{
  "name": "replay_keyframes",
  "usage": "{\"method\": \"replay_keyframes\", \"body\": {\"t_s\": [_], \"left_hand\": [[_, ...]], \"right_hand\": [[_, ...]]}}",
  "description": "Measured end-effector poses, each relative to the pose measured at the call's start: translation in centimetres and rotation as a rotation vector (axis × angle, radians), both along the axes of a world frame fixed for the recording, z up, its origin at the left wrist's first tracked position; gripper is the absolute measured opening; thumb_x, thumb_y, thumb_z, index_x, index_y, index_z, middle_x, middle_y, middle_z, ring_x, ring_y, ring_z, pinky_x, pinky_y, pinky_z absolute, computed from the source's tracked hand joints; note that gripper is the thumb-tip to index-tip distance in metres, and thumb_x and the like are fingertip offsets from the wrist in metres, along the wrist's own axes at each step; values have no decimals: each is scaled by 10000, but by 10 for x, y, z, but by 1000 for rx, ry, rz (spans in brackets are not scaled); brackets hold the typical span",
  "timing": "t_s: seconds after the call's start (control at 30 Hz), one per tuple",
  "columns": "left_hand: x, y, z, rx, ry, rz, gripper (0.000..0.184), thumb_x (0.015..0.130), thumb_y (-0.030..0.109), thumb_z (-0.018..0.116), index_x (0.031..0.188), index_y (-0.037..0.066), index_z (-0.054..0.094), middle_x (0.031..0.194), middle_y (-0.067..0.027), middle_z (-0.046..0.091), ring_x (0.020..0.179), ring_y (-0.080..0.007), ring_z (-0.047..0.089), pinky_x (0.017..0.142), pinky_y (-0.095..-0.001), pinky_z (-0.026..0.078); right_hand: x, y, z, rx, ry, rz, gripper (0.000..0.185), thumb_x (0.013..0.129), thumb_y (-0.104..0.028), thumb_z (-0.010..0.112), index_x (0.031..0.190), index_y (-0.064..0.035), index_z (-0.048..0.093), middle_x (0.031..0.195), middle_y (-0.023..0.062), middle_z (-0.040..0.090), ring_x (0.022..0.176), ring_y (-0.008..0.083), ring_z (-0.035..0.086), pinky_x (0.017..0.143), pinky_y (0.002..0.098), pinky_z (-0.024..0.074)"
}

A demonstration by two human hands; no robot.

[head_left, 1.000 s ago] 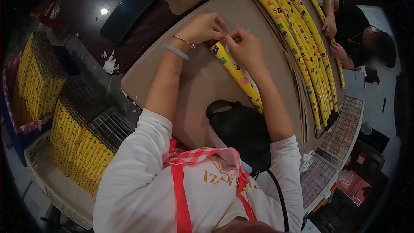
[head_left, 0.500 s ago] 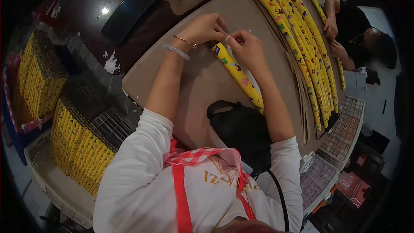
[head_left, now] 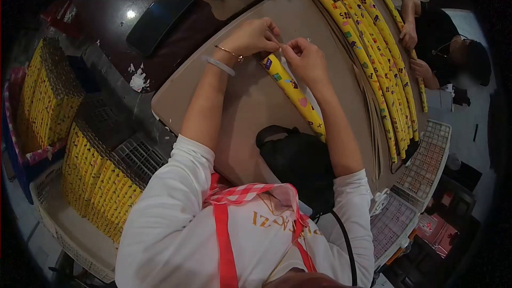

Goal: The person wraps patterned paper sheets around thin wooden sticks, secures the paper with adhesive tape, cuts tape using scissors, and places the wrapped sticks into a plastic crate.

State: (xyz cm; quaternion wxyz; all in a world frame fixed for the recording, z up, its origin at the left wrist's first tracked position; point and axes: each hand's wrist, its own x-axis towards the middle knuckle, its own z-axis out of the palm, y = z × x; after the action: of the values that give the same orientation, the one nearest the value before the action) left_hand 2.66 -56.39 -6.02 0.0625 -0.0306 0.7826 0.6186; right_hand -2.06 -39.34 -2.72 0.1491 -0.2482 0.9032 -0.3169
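My left hand [head_left: 256, 35] is closed, its fingers pinched near the top end of a yellow printed roll [head_left: 292, 93]. My right hand [head_left: 305, 60] is closed too, with thumb and forefinger pinched close to the left fingertips. Whatever lies between the fingertips is too small to make out. The roll lies slantwise on the brown table [head_left: 213, 122], its upper end just below my fingers and its lower end beside a black bag [head_left: 298, 162]. A bracelet and a pale bangle circle my left wrist.
Several yellow rolls [head_left: 373, 69] lie at the right beside thin brown strips [head_left: 372, 122]. A black phone [head_left: 161, 18] rests at the upper left. Crates [head_left: 48, 202] of yellow pieces stand at the left. A co-worker's hands [head_left: 409, 36] hold another roll at the upper right.
My fingertips have shifted only slightly, and the small white bit seen between them half a second ago no longer shows. The co-worker's lower hand has moved slightly down.
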Motion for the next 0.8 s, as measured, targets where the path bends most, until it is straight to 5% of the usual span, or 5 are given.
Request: {"method": "replay_keyframes", "body": {"t_s": [0.17, 0.23, 0.33, 0.8], "left_hand": [[0, 1, -2, 34, 20, 17, 304, 747, 80, 635, 994, -48, 513, 813, -109, 655, 678, -105, 607, 573, -222, 492], [0, 0, -3, 13, 39, 15, 303, 745, 79, 637, 991, -48, 514, 822, -112, 658, 704, -114, 620, 584, -226, 499], [-1, 1, -5, 24, 37, 17, 297, 741, 74, 641, 982, -47, 516, 833, -118, 662, 741, -126, 634, 606, -228, 506], [0, 0, -2, 34, 12, 9, 270, 758, 86, 649, 955, -41, 516, 816, -105, 660, 703, -108, 620, 579, -209, 484]], "right_hand": [[1, 0, -5, -11, 4, 5, 240, 802, -236, 616, 882, -10, 620, 726, 108, 639, 675, 183, 624, 626, 295, 476], [5, -2, -1, -5, 30, 19, 198, 813, -205, 568, 858, -13, 589, 807, 141, 624, 756, 301, 604, 672, 387, 458], [4, 0, -14, 56, 208, 117, 175, 842, -197, 530, 874, -26, 555, 874, 141, 607, 828, 323, 575, 711, 416, 425], [12, 27, -12, 115, 193, 66, 177, 867, -211, 485, 883, -36, 507, 895, 142, 584, 855, 335, 556, 746, 415, 401]]}}
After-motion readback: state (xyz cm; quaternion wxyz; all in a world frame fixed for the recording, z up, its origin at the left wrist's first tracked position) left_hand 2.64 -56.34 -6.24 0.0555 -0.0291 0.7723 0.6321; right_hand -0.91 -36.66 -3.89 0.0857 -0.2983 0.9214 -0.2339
